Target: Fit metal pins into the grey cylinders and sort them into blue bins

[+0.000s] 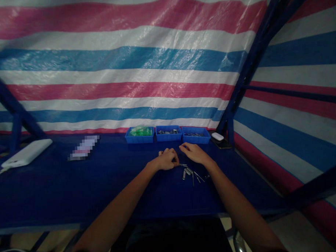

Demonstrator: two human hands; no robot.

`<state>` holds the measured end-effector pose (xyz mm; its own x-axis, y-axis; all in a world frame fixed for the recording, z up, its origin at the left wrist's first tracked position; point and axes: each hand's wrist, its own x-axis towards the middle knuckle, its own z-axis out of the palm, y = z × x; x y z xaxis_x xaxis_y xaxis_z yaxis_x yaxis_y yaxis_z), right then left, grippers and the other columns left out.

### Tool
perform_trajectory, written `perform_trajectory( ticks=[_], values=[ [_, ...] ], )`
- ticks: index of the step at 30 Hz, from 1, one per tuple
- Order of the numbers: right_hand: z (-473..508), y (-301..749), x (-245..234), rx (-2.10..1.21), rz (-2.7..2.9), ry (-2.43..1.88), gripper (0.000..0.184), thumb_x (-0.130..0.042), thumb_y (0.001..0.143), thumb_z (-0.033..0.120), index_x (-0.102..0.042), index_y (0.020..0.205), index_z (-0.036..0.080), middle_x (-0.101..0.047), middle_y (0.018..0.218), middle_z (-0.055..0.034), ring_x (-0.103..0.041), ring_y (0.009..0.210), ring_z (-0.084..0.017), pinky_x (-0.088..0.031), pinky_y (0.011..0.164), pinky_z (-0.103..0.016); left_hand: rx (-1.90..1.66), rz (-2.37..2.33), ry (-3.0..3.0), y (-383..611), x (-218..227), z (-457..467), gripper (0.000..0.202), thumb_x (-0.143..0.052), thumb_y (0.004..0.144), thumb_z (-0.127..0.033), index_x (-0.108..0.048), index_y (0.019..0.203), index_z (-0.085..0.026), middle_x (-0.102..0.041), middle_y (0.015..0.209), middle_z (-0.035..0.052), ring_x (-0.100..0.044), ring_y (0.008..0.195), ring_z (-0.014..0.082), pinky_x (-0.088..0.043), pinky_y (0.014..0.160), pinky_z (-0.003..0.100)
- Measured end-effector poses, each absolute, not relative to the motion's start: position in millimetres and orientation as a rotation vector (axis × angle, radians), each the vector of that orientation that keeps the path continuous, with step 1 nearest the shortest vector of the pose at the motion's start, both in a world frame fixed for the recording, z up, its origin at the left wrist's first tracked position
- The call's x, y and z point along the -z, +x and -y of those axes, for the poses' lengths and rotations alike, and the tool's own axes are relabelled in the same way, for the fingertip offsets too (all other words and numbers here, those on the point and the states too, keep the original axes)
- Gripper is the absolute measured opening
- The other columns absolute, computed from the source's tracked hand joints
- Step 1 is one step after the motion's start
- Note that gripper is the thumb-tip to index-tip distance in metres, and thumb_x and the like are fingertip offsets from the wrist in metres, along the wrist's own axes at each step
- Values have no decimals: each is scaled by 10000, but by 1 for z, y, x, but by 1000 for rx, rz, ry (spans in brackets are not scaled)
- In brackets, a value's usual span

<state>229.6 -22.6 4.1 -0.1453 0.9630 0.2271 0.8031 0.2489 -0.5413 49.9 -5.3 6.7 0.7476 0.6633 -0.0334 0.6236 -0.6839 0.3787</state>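
My left hand [167, 159] is curled on the blue table, thumb and fingertips drawn together. Whatever it grips is too small or hidden to make out. A thin metal pin [183, 165] lies or sticks out right at its fingertips; I cannot tell if it is held. Just to the right and slightly farther off is my right hand [194, 152], fingers bent toward the left hand and closed together, with their contents unclear. Between my forearms are several loose metal parts: short cylinders [184, 174] and long thin pins [193, 179].
Three blue bins stand at the back: one with green plastic packets [140, 131], two with small metal parts [168, 132] [194, 134]. A white earbud case [217, 136] rests on a dark phone [225, 143]. Leftward are a pixelated phone [84, 147] and a white power bank [28, 153].
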Motion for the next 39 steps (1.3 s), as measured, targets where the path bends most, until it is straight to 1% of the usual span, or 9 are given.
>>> perform_trajectory(
  ticks=[5, 10, 16, 23, 25, 28, 31, 33, 39],
  values=[
    [24, 227, -5, -483, 2011, -1521, 377, -371, 861, 483, -609, 879, 192, -599, 647, -5, -543, 597, -132, -364, 552, -231, -277, -1168, 2573, 41, -5, 2, 196, -405, 834, -285, -582, 846, -202, -557, 1006, 54, -460, 999, 229, -349, 825, 408],
    [24, 220, -3, -439, 2011, -1409, 275, -534, 789, 398, -590, 943, 177, -579, 627, 16, -526, 561, -115, -371, 541, -220, -375, -1411, 2460, 38, 2, -10, 367, -235, 895, -314, -578, 845, -192, -583, 1015, 72, -493, 971, 228, -394, 779, 387],
    [23, 213, -1, -380, 2052, -1330, 127, -509, 807, 282, -587, 792, 183, -599, 654, 7, -517, 574, -110, -372, 558, -219, -467, -1465, 2430, 40, -2, -9, 410, -230, 900, -318, -583, 744, -180, -632, 892, 62, -545, 911, 198, -393, 756, 321],
    [25, 215, -7, -304, 2071, -1304, 159, -494, 818, 308, -592, 777, 189, -605, 660, 3, -522, 580, -119, -372, 566, -222, -594, -1449, 2381, 42, -8, -2, 431, -218, 909, -332, -575, 721, -180, -642, 836, 46, -555, 882, 194, -373, 755, 322],
    [22, 223, -16, -206, 2007, -1341, 200, -470, 829, 338, -596, 783, 190, -608, 658, -6, -534, 586, -130, -378, 571, -227, -610, -1385, 2379, 42, -7, 1, 412, -240, 906, -367, -584, 765, -190, -638, 839, 29, -541, 881, 190, -363, 769, 327],
    [12, 243, -30, 68, 1723, -1558, 254, -442, 836, 377, -606, 837, 184, -622, 685, -36, -565, 638, -166, -390, 606, -255, -559, -1189, 2490, 43, -6, 8, 260, -431, 837, -425, -592, 899, -230, -617, 914, 15, -500, 936, 198, -336, 815, 353],
    [2, 263, -32, 255, 1401, -1833, 336, -477, 807, 391, -567, 1038, 164, -638, 731, -70, -586, 705, -218, -391, 622, -289, -448, -932, 2668, 46, -5, 18, 215, -573, 759, -413, -601, 918, -271, -573, 1005, 16, -440, 1021, 216, -296, 855, 383],
    [0, 268, -25, 229, 1358, -1912, 383, -491, 796, 388, -544, 1093, 151, -637, 724, -73, -589, 703, -223, -391, 616, -292, -394, -858, 2725, 51, -2, 22, 155, -551, 789, -373, -603, 884, -262, -560, 1010, 18, -428, 1028, 210, -290, 849, 380],
    [12, 238, -8, -168, 1749, -1580, 268, -493, 797, 386, -615, 914, 178, -582, 602, -1, -541, 553, -141, -383, 552, -242, -404, -1061, 2799, 56, 2, 16, 267, -346, 897, -307, -583, 841, -199, -591, 921, 37, -466, 935, 199, -318, 807, 364]
  ],
)
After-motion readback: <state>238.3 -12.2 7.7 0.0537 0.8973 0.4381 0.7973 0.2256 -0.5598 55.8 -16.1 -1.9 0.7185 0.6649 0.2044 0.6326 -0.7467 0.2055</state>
